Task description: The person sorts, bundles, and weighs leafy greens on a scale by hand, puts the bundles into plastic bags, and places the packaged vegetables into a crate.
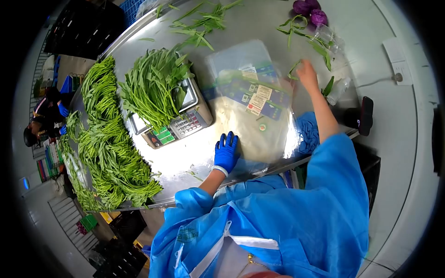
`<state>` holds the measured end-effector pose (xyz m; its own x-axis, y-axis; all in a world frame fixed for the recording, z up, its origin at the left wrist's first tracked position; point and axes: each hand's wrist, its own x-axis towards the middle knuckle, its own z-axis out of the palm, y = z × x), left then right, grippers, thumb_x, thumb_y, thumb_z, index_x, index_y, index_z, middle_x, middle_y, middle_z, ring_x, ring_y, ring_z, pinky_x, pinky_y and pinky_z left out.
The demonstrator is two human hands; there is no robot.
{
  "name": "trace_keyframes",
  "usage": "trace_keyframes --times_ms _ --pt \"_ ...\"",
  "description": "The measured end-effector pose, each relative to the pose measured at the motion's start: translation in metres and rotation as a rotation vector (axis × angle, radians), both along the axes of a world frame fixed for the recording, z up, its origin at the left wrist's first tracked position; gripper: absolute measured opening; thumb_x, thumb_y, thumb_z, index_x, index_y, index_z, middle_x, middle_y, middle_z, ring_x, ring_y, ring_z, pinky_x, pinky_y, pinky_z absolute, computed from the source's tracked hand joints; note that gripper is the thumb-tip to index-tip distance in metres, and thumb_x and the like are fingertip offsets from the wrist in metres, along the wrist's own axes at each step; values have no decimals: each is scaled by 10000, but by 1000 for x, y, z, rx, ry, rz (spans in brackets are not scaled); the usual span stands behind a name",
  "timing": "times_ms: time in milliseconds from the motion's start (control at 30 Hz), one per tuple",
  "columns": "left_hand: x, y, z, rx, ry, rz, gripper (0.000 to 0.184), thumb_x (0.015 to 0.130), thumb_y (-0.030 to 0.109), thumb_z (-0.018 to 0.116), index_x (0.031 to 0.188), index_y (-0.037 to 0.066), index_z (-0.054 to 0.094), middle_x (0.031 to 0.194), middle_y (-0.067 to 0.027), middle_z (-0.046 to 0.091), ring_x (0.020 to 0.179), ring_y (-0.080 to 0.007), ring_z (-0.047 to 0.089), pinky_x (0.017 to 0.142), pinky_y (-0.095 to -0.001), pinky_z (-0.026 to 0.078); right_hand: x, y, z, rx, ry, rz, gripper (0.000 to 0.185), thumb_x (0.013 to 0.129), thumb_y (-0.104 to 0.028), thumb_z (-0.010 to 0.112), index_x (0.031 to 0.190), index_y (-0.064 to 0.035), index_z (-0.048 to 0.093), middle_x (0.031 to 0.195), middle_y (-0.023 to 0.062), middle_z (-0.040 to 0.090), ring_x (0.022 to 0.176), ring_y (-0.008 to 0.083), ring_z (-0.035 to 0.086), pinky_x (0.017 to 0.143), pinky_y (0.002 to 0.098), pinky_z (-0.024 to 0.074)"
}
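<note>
Apparently, plastic bags (273,144) lay stacked on the worktop (259,23), L hand (226,154) spread flat at their near edge, grip slack; R hand (306,75) (blurred) - couldn't tell its grip. Bags looked light, floppy, prob. slippery; best lifted by a corner.

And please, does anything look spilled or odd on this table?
Yes: loose leafy stems lie strewn across the far side of the metal table, apart from the heaped greens at left. The left hand is gloved, the right hand bare.

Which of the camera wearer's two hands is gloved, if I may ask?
The left hand, at the plastic bags' edge, gloved in blue; the right hand is bare.
</note>
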<state>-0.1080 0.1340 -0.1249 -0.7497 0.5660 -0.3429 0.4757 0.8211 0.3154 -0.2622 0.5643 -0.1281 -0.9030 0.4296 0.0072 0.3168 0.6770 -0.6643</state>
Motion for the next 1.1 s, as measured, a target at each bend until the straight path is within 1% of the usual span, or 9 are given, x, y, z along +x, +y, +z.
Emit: trace_keyframes --times_ms 200,367,500,600,800,933,1000,1033,1100 --pt "-12 5 5 161 -62 119 770 752 310 721 1412 128 368 1457 -173 343 1297 -456 329 1049 -499 350 115 -118 -6 286 -185 459 588 797 -246 690 1297 -33 464 1370 198 415 1252 398 390 1032 451 354" --pt "-29 -45 37 800 -211 470 483 878 192 641 1324 73 500 1250 -197 554 1090 -300 580 963 -392 440 128 -197 23 378 -342 444 621 775 -206 721 1316 -57 453 1392 203 382 1285 409 350 1047 456 334" --pt "-62 -155 34 1082 142 890 261 933 62 525 1166 -19 610 1067 -111 662 991 -186 620 881 -311 476 106 -226 38 -52 -62 329 491 813 -175 694 1255 -49 522 1275 184 512 1196 342 475 982 402 406" --pt "-111 -224 63 1324 120 1243 284 983 201 514 1139 -11 620 1066 -107 657 930 -173 622 869 -300 482 76 -283 75 -485 -37 401 393 859 -177 661 1208 -24 567 1147 146 617 1057 251 583 911 343 452" --pt "-180 -269 45 1510 -327 1319 409 978 235 496 1299 -16 466 1142 -149 615 1051 -243 610 893 -332 488 -21 -397 78 -828 -111 393 400 931 -307 578 1172 12 588 1034 82 663 922 146 610 849 288 463" --pt "-203 -269 30 1617 -504 1314 414 935 229 558 1279 8 500 1186 -82 583 1037 -160 579 902 -287 457 -72 -440 89 -1040 -312 143 521 924 -394 578 1219 33 532 1058 112 613 936 176 584 846 270 448" --pt "-210 -265 36 1738 -554 1255 396 939 234 546 1260 3 513 1167 -71 586 1032 -137 571 899 -258 446 -85 -447 79 -957 -365 173 677 908 -431 597 1327 75 430 1239 178 562 1084 230 567 933 316 439" --pt "-213 -263 46 1729 -573 1249 423 940 239 547 1283 -3 493 1192 -78 579 1045 -139 566 910 -261 440 -86 -463 83 -660 -247 94 750 887 -490 597 1331 87 414 1294 216 530 1174 298 528 1002 358 390" --pt "-217 -261 53 1709 -610 1269 478 942 252 548 1328 -12 450 1243 -91 557 1076 -154 554 936 -273 427 -87 -481 89 -478 -139 187 675 868 -506 600 1235 48 484 1181 264 591 1083 378 579 947 392 422"
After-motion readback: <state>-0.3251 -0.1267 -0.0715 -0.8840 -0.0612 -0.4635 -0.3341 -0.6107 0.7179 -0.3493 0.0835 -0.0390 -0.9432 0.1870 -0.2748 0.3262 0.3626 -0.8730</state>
